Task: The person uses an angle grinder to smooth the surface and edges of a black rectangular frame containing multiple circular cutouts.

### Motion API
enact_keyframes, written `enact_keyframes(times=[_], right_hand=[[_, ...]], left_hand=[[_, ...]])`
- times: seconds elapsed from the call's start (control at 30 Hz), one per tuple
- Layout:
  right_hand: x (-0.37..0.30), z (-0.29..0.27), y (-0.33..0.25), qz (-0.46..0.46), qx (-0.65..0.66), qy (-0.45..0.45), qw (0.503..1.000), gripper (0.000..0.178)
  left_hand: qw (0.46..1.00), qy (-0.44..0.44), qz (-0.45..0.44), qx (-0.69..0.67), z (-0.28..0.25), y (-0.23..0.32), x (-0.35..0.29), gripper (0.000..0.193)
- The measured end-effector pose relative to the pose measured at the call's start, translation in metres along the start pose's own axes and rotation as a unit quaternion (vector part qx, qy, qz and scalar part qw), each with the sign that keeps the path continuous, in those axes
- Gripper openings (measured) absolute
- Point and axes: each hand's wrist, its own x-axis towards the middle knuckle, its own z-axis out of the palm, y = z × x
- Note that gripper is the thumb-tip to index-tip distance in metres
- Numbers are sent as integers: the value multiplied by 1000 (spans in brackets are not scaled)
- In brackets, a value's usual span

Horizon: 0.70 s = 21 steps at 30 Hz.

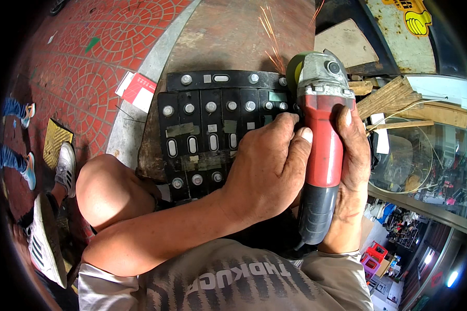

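Note:
A red angle grinder with a grey metal head and a black rear end stands upright in the picture, held by my right hand. Its pale yellow-green disc meets the right end of a black strip, and orange sparks fly off beyond it. My left hand is closed close beside the grinder's body, thumb along it; what its curled fingers grip is hidden. Beneath and left of this hand lie several black bars side by side, set with round metal studs and oval slots.
A brown board lies under the bars. Wooden offcuts and a loose thin cable sit at right, over a glass-topped surface. Red paving and a red-and-white box are at left, with another person's feet.

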Motion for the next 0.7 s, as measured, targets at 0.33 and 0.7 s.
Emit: enact_keyframes(times=[0.33, 0.7], right_hand=[[1, 2, 0, 1, 16, -15, 1000, 79], [0, 1, 0, 1, 11, -15, 1000, 77]], left_hand=[[1000, 0, 0, 4, -1, 1, 0, 26], [1000, -8, -4, 0, -3, 3, -1, 27]])
